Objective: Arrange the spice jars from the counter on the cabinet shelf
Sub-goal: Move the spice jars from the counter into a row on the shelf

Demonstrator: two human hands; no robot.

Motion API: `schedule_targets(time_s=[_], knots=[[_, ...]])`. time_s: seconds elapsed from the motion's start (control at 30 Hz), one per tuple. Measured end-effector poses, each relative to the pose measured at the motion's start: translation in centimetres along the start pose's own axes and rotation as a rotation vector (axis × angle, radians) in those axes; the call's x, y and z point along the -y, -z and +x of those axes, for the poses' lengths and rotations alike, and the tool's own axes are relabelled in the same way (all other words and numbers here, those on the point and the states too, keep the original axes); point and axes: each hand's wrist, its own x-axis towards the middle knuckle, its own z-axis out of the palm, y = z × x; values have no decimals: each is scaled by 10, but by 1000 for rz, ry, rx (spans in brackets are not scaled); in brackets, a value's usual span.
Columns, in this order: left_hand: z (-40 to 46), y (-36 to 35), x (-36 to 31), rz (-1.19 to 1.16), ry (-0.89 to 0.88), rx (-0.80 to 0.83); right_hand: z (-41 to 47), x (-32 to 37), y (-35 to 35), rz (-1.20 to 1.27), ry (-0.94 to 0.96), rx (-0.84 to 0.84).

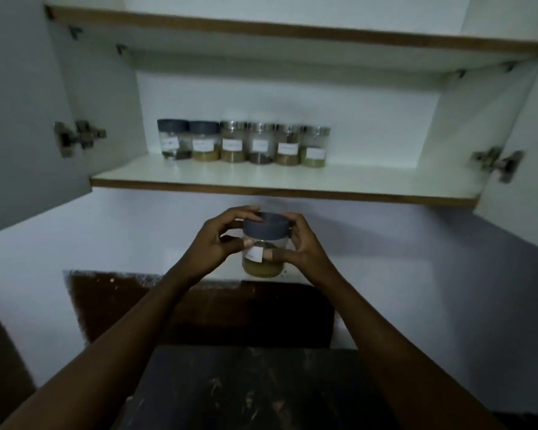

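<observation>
The white cabinet shelf (370,184) has a brown front edge. Six labelled spice jars (244,145) stand on it in a tight row, left of centre.

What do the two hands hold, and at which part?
Both the left hand and right hand hold one grey-lidded spice jar by its sides.

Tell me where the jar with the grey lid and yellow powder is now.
In the head view, the jar is held between both hands, below the shelf.
</observation>
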Motion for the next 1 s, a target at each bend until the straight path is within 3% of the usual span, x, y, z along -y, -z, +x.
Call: schedule_targets(time_s=[0.3,0.5,0.7,1.0], knots=[[127,-39,-69,145,-244,-185,56,64,103,-28,167,-133],[200,-77,-57,327,-216,-150,100,39,150,-215,38,-211],[280,-100,-59,629,-267,17,139,21,189,-428,-70,-260],[358,-124,-47,1022,-285,70,184,-14,211,-423,-425,-356]])
